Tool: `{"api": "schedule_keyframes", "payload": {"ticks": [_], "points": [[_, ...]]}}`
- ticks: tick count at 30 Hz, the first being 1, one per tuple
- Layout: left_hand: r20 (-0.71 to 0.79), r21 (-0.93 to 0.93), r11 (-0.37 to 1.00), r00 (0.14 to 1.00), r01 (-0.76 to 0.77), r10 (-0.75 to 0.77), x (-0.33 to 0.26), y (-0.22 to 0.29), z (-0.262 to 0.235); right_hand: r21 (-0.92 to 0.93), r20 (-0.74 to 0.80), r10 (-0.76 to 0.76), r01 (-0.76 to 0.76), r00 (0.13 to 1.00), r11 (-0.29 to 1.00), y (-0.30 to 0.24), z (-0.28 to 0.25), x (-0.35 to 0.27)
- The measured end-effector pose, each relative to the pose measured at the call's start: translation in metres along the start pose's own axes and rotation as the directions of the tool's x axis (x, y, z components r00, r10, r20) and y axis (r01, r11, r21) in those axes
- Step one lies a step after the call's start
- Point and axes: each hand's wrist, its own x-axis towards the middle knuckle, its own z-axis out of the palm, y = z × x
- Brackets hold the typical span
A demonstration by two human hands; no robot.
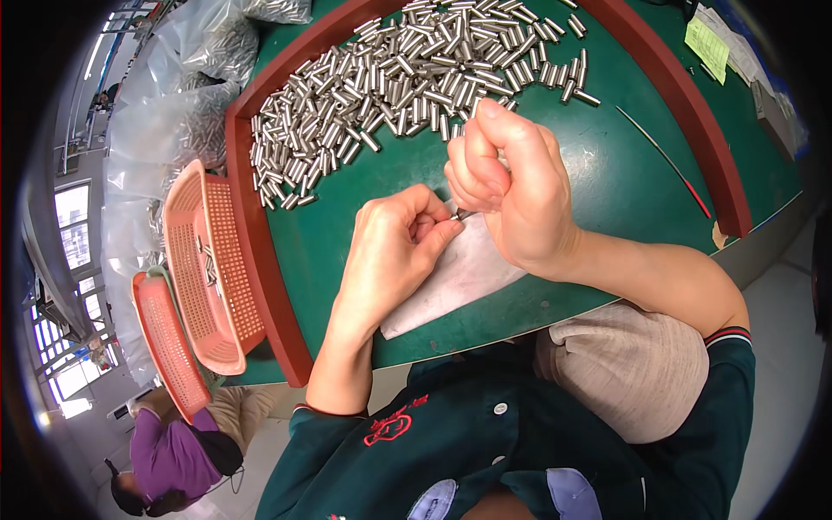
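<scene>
My left hand point(388, 247) is closed in a pinch, thumb against forefinger, on a small shiny metal cylinder point(457, 216) of which only the end shows. Close beside it, my right hand point(527, 191) is raised with its fingers curled. Something thin and dark reaches from under the right fist toward the pinched piece; what the fist holds is hidden. A whitish cloth point(451, 290) lies under both hands on the green tabletop point(598, 186). Just beyond the hands spreads a large heap of short metal cylinders point(390, 82).
A dark red wooden rim point(264, 251) borders the work area. To the left are a pink basket point(238, 286) holding a few cylinders, a red basket point(169, 347) and clear bags point(186, 113). A thin red-handled tool point(696, 198) lies at right. Another person point(173, 455) is at lower left.
</scene>
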Motion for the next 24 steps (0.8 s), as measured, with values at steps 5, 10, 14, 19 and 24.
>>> {"api": "schedule_keyframes", "payload": {"ticks": [5,10,14,19,24], "points": [[0.011,-0.074,0.997,1.000,-0.003,0.004,0.001,-0.005,0.001,-0.059,0.011,-0.064,0.064,0.998,0.996,0.006,0.004,-0.003],[0.025,-0.052,0.999,1.000,-0.005,0.007,0.003,0.003,-0.004,-0.133,0.023,-0.121,0.123,0.992,0.983,0.008,0.009,-0.003],[0.031,-0.045,0.999,0.999,-0.007,0.008,0.002,0.006,-0.005,-0.172,0.058,-0.126,0.135,0.990,0.976,0.008,0.010,-0.005],[0.020,-0.009,0.999,0.999,-0.034,0.034,0.001,0.010,-0.004,-0.180,0.069,-0.175,0.185,0.982,0.966,0.010,0.010,-0.007],[-0.009,0.029,0.998,0.999,-0.052,0.052,-0.002,0.010,-0.002,-0.320,0.077,-0.258,0.269,0.963,0.908,0.011,0.013,-0.015]]}}
